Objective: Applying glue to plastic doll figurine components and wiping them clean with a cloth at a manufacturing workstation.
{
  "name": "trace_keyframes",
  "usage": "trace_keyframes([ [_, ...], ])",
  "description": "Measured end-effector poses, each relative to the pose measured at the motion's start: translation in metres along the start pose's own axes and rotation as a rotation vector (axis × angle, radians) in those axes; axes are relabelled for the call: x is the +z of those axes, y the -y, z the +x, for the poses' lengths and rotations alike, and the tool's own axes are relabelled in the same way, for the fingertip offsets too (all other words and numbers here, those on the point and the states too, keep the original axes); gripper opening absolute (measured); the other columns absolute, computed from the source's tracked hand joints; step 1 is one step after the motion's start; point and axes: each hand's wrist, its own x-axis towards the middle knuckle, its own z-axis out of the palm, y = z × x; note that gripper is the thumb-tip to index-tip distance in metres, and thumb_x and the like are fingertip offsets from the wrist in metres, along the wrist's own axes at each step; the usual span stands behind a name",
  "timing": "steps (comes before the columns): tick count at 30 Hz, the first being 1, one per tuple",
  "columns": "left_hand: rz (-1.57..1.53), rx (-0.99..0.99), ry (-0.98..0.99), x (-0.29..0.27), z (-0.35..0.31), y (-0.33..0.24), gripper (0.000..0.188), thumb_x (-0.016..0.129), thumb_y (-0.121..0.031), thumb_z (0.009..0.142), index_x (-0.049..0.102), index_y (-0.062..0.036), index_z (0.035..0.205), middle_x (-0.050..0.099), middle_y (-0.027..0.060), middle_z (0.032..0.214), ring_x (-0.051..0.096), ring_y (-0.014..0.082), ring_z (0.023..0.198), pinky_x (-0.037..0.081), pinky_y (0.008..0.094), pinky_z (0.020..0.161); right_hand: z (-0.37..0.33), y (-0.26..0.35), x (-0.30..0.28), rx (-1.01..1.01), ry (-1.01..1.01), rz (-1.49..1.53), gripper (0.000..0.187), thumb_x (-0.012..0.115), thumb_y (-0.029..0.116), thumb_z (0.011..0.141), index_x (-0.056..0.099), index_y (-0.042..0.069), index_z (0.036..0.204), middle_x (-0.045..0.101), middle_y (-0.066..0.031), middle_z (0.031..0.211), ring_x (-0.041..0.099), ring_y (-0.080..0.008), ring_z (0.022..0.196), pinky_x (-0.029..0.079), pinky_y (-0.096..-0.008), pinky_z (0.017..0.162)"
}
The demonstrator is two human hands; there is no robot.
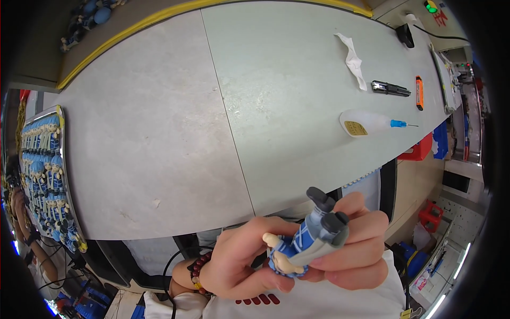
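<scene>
Close to my body, past the table's near edge, I hold a small toy figurine (304,239) in blue and grey with dark shoes. It is tilted upside down, its shoes pointing up and away from me. My left hand (234,258) is closed round the head end, thumb and forefinger beside the head and arm. The fingers of my right hand (364,244) press against the grey back and the legs from the right side. Parts of the figurine's head are hidden behind my fingers.
On the table (159,122) at right lie a white squeeze bottle (372,122) with a blue needle tip, a crumpled tissue (351,61), a black tool (391,88) and an orange object (419,93). A metal tray (69,196) of figurines stands at left, near another person's hand (18,204).
</scene>
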Motion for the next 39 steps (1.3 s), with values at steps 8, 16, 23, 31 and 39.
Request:
trace_keyframes([
  [8,0.016,0.015,-0.025,0.002,-0.001,0.003,0.046,0.061,-0.024,0.073,0.041,0.0056,0.102,0.056,0.0062,0.081,0.053,0.0065,0.066,0.043,0.0191,0.057,0.0,-0.004,0.003,-0.107,-0.07,0.003,0.034,0.069,-0.002,0.054,0.041,0.012,0.066,0.054,0.0028,0.069,0.043,-0.012,0.069,0.031,-0.0242,0.056],
  [16,0.034,0.053,0.014,0.002,0.0,0.004,0.046,0.061,-0.023,0.073,0.041,0.0059,0.103,0.056,0.0052,0.078,0.052,0.0051,0.065,0.042,0.0179,0.055,-0.001,0.005,-0.006,0.02,0.006,0.006,0.034,0.071,-0.002,0.051,0.043,0.011,0.066,0.057,0.0008,0.072,0.045,-0.0129,0.068,0.031,-0.0241,0.054],
  [23,0.061,0.055,0.04,0.002,0.0,0.003,0.046,0.059,-0.023,0.074,0.04,0.0068,0.103,0.056,0.0044,0.076,0.052,0.0049,0.065,0.043,0.018,0.055,-0.001,0.005,-0.007,-0.04,0.017,-0.038,0.029,0.068,0.001,0.057,0.043,0.012,0.065,0.056,0.0012,0.071,0.044,-0.013,0.067,0.032,-0.0245,0.055],
  [31,0.038,0.023,0.106,0.001,0.009,0.004,0.044,0.058,-0.022,0.075,0.041,0.0066,0.104,0.055,0.0067,0.081,0.053,0.0078,0.069,0.042,0.0202,0.062,-0.008,-0.003,0.015,-0.088,-0.301,-0.031,0.029,0.067,0.002,0.059,0.041,0.013,0.064,0.051,0.0042,0.068,0.038,-0.0118,0.066,0.027,-0.0261,0.056],
  [39,0.08,0.032,0.103,0.0,0.005,0.006,0.045,0.059,-0.022,0.074,0.042,0.0062,0.105,0.054,0.0088,0.086,0.053,0.0113,0.074,0.042,0.0221,0.066,-0.009,0.001,0.008,-0.115,-0.202,-0.062,0.031,0.068,0.001,0.057,0.04,0.016,0.063,0.048,0.0068,0.067,0.037,-0.0107,0.066,0.029,-0.0308,0.059],
])
